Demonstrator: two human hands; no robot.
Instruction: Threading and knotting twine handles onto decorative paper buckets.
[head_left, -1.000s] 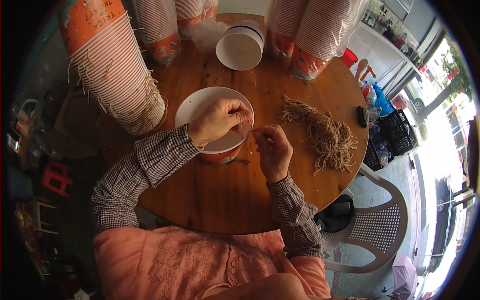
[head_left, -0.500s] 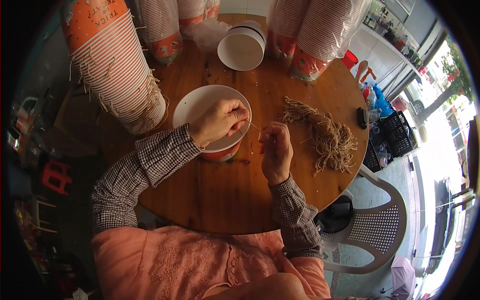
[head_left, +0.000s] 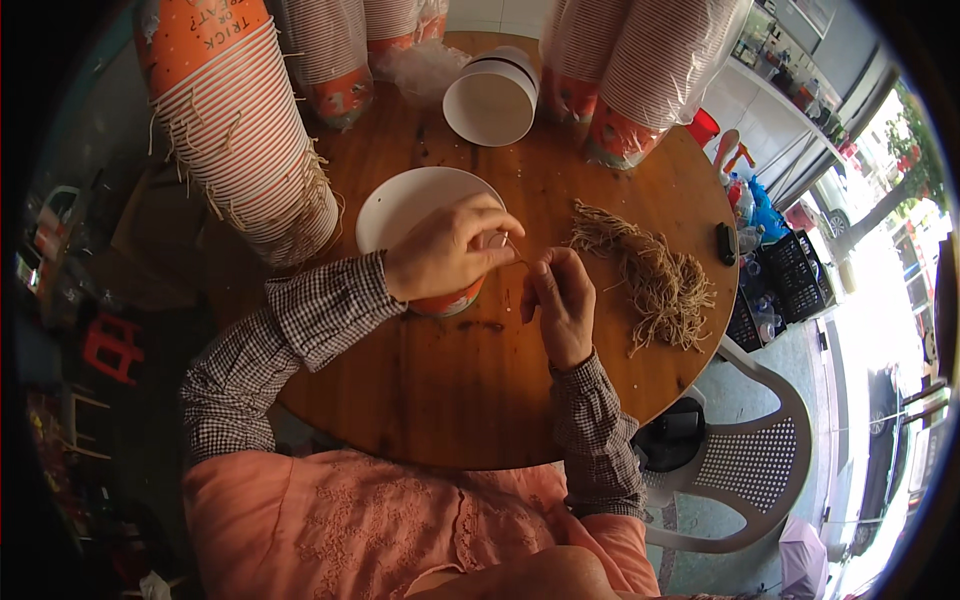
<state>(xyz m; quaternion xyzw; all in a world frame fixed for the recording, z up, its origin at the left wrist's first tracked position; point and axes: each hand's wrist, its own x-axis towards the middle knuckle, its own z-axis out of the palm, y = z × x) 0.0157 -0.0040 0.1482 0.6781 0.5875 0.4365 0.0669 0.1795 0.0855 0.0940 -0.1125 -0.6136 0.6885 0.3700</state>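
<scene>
A white-lined paper bucket (head_left: 400, 205) with an orange outside stands before me on the round wooden table. Over its near right rim, my left hand (head_left: 445, 250) pinches a thin strand of twine (head_left: 519, 254) between thumb and fingertips. Just to the right of the bucket, my right hand (head_left: 562, 300) pinches the same strand, so a short length runs between the two hands. Part of the bucket is hidden behind my left hand and sleeve. A loose bundle of tan twine (head_left: 665, 280) lies on the table to the right of my right hand.
At the left rises a tall stack of nested buckets (head_left: 245, 140) with twine strands hanging off it. Plastic-wrapped stacks (head_left: 640, 90) stand at the back, near white-lined buckets (head_left: 490, 105) on their side. A small black object (head_left: 726, 243) sits by the right edge; a grey chair (head_left: 750, 460) stands beyond.
The fingers of my left hand have straightened and shifted slightly right along the strand. My right hand has turned a little, its fingers now pointing more downward. The view has shifted slightly.
</scene>
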